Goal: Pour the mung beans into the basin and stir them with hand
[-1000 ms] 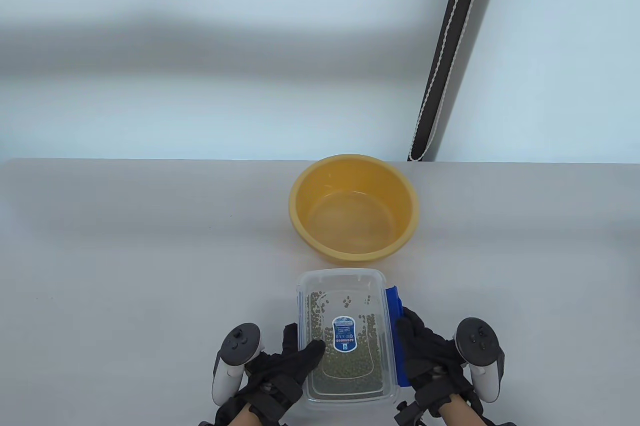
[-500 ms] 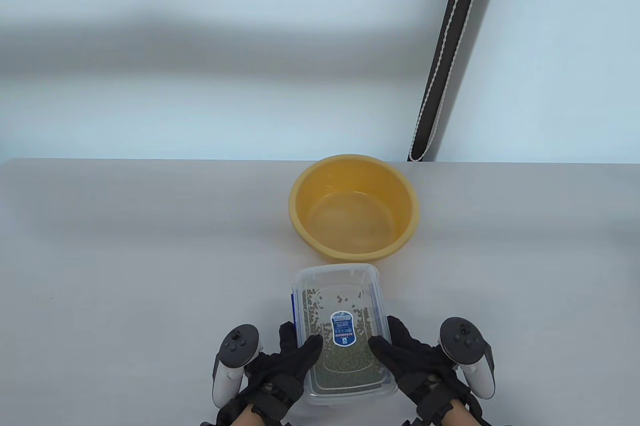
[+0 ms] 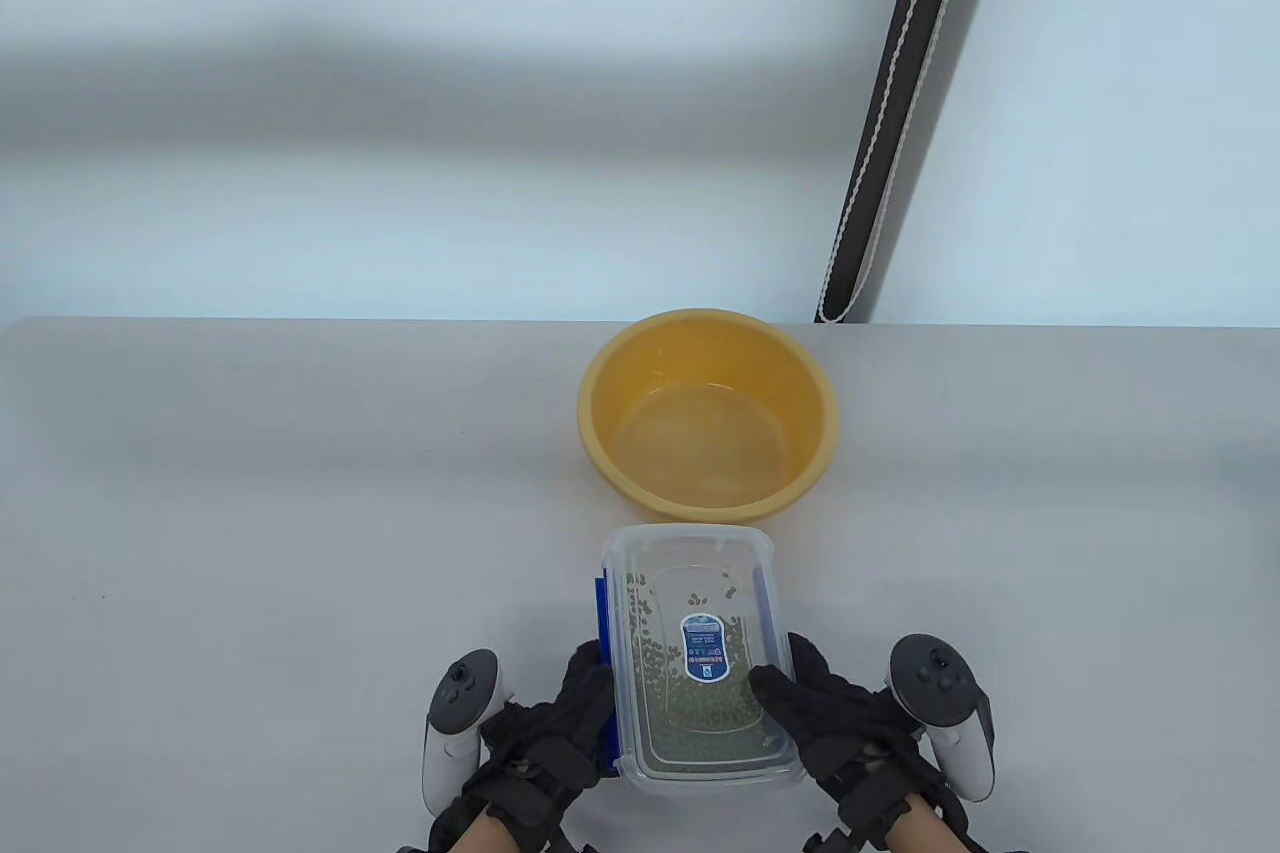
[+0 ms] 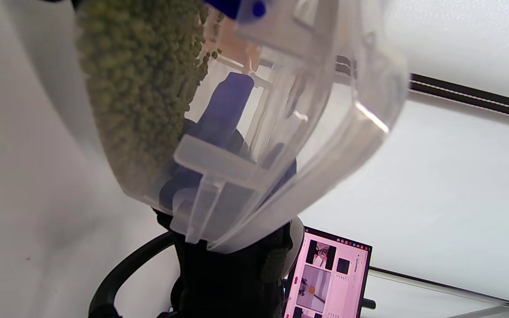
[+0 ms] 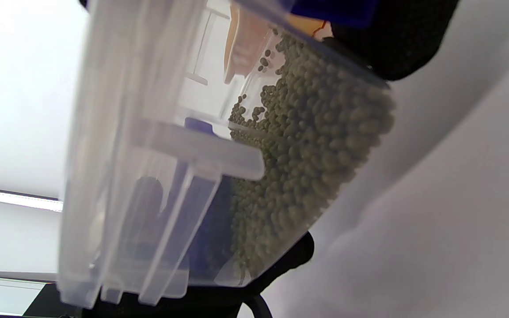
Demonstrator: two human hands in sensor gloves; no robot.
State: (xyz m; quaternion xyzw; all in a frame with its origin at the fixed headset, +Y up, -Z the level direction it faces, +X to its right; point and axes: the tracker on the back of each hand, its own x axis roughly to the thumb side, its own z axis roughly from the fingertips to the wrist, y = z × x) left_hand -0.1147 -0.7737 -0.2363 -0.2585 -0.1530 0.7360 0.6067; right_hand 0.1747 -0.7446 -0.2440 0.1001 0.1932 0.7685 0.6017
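A clear lidded container (image 3: pixel 690 558) with blue clips (image 3: pixel 602 663) and a blue label is held between both hands near the table's front edge. Mung beans (image 3: pixel 700 718) lie heaped at its near end. My left hand (image 3: pixel 575 703) grips the left side by the clip. My right hand (image 3: pixel 815 703) grips the right side, thumb on the lid. The yellow basin (image 3: pixel 600 393) stands just beyond, water in its bottom. The left wrist view shows the container (image 4: pixel 347 110) tilted off the table with beans (image 4: pixel 135 88) inside. The right wrist view shows the container (image 5: pixel 117 110) and beans (image 5: pixel 307 145) too.
The grey table (image 3: pixel 250 513) stretches wide to the left and right of the basin. A dark strap (image 3: pixel 890 103) hangs down the wall behind the table's far edge. A lit monitor (image 4: pixel 325 274) and a black chair (image 4: pixel 117 274) show in the left wrist view.
The right blue clip, flipped out a second ago, is folded in. The right thumb has come onto the lid, the left thumb has left it, and the container has shifted slightly right.
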